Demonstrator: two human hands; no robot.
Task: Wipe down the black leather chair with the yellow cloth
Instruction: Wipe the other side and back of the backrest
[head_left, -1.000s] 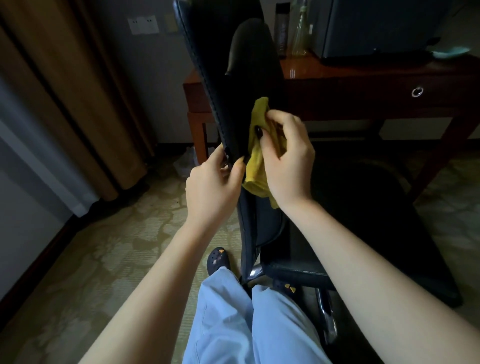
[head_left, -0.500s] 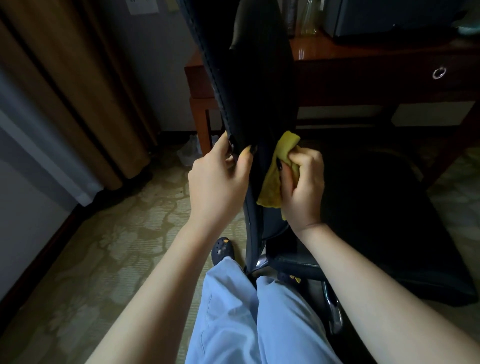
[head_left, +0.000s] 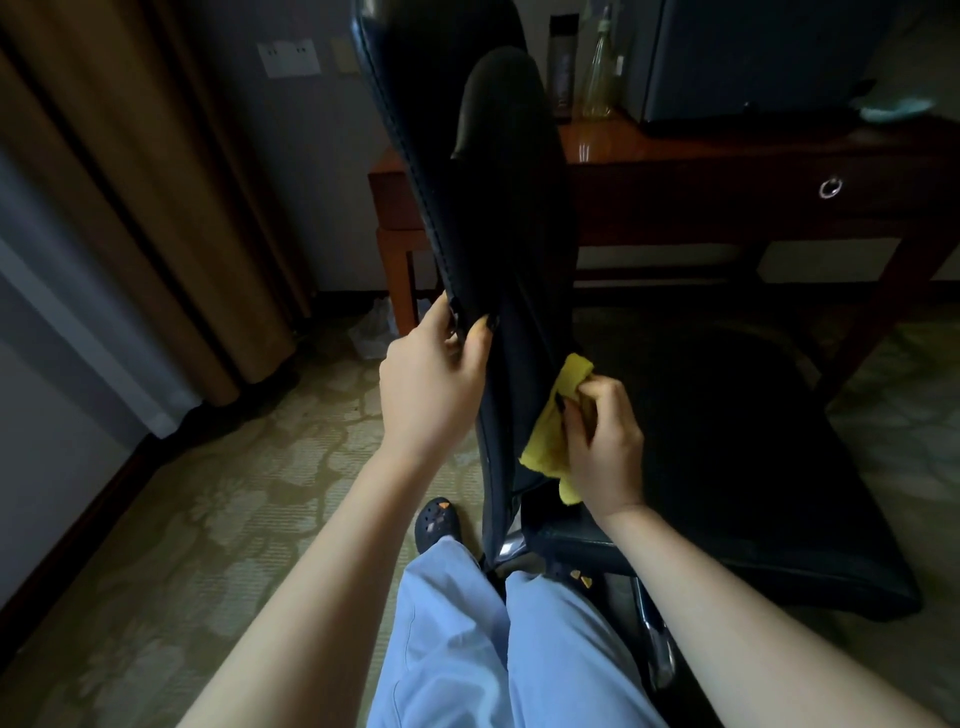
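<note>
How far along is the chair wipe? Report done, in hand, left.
Done: the cloth has come down the side of the backrest in the last second. In hand: right hand rubs it low on that side while left hand grips the backrest. Left: the seat, seemingly untouched.

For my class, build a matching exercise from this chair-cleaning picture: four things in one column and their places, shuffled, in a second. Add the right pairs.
Column A
1. yellow cloth
2. left hand
3. clear bottle
4. dark shoe

Column B
a. standing on the wooden desk
b. held by the right hand against the chair backrest
c. on the patterned carpet
d. gripping the backrest's edge

Pairs: 1-b, 2-d, 3-a, 4-c
</note>
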